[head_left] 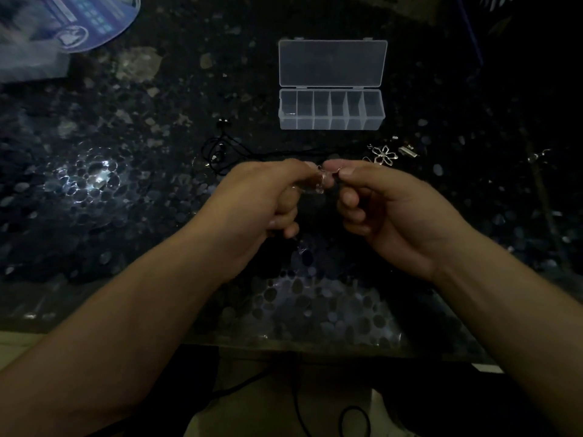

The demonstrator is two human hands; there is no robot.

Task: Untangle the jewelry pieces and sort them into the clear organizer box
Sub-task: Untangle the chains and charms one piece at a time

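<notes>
**Both hands pinch a small jewelry piece above the dark desk**

The desk [126,197] fills the view, a dark glossy top with a pebble pattern and a patch of glare on the left. At its far left corner lies a blue printed item [72,20], blurred and cut by the picture's edge.

The two forearms come in from the bottom and meet in the middle. The left hand [265,200] has its fingers curled, thumb and forefinger closed on a small clear, shiny jewelry piece [317,184]. The right hand [388,209] faces it, fingers curled too, its thumb and forefinger pinching a small bit at the same spot; whether this is the same piece or another joined to it cannot be told in the dim light. The fingertips of both hands almost touch.

Beyond the hands stands the clear organizer box [331,110], lid thrown open and lying flat behind it, with six compartments in a row. Something small glints in the leftmost compartment; the light is too poor to say what.

Between box and hands, to the left, a black cord necklace [217,149] lies in loose loops on the desk, its cord running toward the hands. To the right, just past the right hand's fingers, lies a silver flower pendant [383,154], with a small metal clasp piece [408,151] beside it.
</notes>
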